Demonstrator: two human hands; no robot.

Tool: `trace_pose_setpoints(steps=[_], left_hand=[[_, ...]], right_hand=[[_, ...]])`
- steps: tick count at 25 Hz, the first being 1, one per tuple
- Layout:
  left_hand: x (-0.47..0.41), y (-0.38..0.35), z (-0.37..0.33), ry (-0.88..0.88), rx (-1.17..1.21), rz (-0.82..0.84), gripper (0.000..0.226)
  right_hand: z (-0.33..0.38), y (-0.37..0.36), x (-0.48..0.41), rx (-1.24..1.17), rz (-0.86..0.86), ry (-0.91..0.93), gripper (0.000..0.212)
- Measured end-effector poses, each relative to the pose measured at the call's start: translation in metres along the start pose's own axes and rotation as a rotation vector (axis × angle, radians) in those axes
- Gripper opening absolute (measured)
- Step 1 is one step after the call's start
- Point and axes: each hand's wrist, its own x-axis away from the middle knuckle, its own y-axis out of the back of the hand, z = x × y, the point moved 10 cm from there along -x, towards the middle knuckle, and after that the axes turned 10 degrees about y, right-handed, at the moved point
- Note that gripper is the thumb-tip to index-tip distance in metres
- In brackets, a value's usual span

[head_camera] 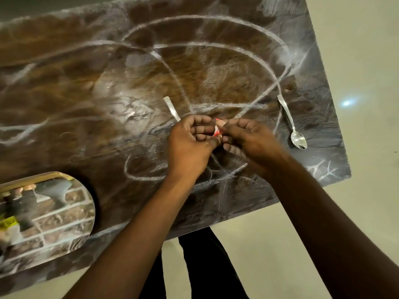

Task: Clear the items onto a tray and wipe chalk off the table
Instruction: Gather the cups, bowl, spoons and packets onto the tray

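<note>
Oval tray with brick-pattern print (64,212) lies at near left edge of dark brown marbled bench (75,104), part out of view. Left hand (190,143) and right hand (248,139) meet over near right part of bench, fingers curled together on small red-and-white item (217,131), mostly hidden. Flat steel utensil handle (171,108) pokes out just beyond left hand. Shiny steel spoon (291,121) lies near right edge. White chalk curves (216,46) cover bench to far side.

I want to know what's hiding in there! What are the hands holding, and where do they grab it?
Both hands, left hand and right hand, pinch a small red and white thing between the fingertips. What it is cannot be told.
</note>
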Motion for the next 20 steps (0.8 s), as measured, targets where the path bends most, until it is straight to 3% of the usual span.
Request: trace_pose_setpoints(steps=[7, 12, 14, 18, 20], left_hand=[[0.037, 0.176, 0.042, 0.084, 0.275, -0.149, 0.043], [0.07, 0.306, 0.107, 0.147, 0.407, -0.398, 0.022], [0.08, 0.336, 0.139, 0.19, 0.506, -0.473, 0.017], [0.089, 0.356, 0.197, 0.343, 0.857, -0.595, 0.004], [0.089, 0.349, 0.212, 0.398, 0.979, -0.635, 0.014]], right_hand=[[-0.004, -0.172, 0.019, 0.089, 0.215, 0.089, 0.034], [-0.056, -0.309, 0.03, 0.23, 0.34, 0.052, 0.011], [-0.075, -0.347, 0.035, 0.311, 0.372, 0.044, 0.006], [-0.105, -0.4, 0.037, 0.511, 0.432, 0.053, 0.014], [-0.114, -0.41, 0.034, 0.583, 0.441, 0.059, 0.01]])
